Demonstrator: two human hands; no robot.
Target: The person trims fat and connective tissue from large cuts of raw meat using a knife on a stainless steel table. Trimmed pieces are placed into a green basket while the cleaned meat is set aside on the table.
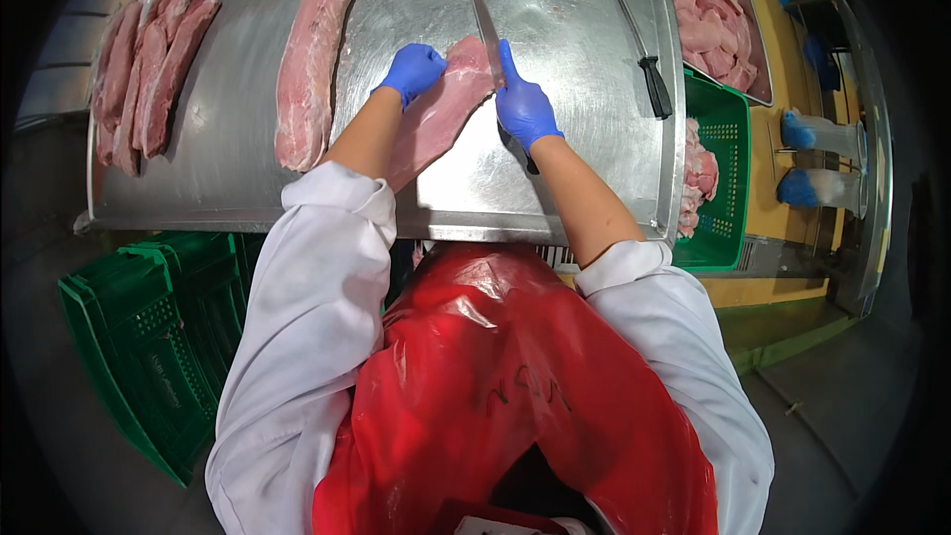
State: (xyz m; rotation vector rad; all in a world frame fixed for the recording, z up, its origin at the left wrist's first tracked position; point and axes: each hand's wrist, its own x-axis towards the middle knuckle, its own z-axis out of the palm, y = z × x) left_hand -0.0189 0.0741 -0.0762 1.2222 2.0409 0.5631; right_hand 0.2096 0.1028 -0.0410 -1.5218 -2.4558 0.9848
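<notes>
A pale pink pork loin (436,127) lies slantwise on the steel table in front of me, partly behind my left forearm. My left hand (414,72), in a blue glove, is closed at the loin's upper left edge, its fingers curled against the meat. In my blue-gloved right hand (525,109) is a knife (482,15). Its long blade points away from me and passes over the far right end of the loin. Most of the knife's handle is hidden by my palm. My right thumb stretches along beside the blade.
Another loin (315,69) lies left of my hands, and several long meat strips (149,69) at the table's (238,109) far left. A sharpening steel (634,45) rests at right. Beyond are a tray of meat slices (708,25) and a green crate (728,188). Green crates (149,337) stand lower left.
</notes>
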